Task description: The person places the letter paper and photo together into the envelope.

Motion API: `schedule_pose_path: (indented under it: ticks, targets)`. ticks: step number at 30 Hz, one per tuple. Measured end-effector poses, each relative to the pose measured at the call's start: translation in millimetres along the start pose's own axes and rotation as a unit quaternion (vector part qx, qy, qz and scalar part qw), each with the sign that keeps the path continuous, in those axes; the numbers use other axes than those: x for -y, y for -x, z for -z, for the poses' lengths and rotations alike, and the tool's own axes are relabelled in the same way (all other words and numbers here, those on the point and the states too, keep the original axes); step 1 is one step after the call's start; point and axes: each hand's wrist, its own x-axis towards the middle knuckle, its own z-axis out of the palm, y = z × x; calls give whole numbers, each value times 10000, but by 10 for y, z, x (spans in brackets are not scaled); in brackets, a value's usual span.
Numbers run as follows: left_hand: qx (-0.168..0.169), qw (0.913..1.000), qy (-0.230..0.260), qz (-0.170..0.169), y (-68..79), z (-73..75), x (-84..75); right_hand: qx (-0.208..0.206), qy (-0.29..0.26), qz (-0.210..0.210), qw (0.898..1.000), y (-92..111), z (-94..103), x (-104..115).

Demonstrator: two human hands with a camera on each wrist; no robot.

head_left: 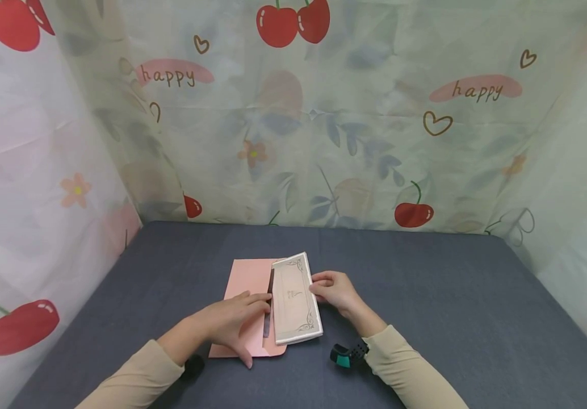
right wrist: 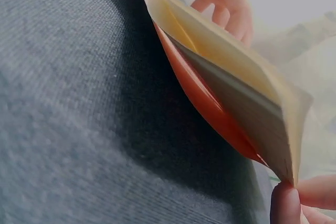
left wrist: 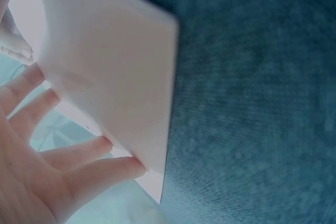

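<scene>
2 sleeves (head_left: 137, 375) angle inward, left fingers (head_left: 255, 308) (spread) on a pink folder (head_left: 251, 275), right fingers (head_left: 326, 277) pinching a card (head_left: 292, 298).

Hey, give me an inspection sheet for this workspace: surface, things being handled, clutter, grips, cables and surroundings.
Surface: dark blue-grey cloth, fabric texture visible.
Job's things: pink folder lies on the cloth; cream card with ornate printed corners sits tilted over its right side. Whether any of the card is tucked inside, cannot tell.
Clutter: nothing loose seen; black device with a teal patch is beside the right sleeve.
Left grip: fingers spread, touching the folder.
Right grip: pinches the card's right edge.
Cables: nothing seen.
Surroundings: curtain with cherries and "happy" lettering behind, more patterned fabric at both sides.
</scene>
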Motion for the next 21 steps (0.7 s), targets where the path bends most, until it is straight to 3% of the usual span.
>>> schedule_pose_path:
  ticks: [21]
  targets:
    - [42,10000,-3,16,-5,-1,8,-15,34,107,9999,53,-6,82]
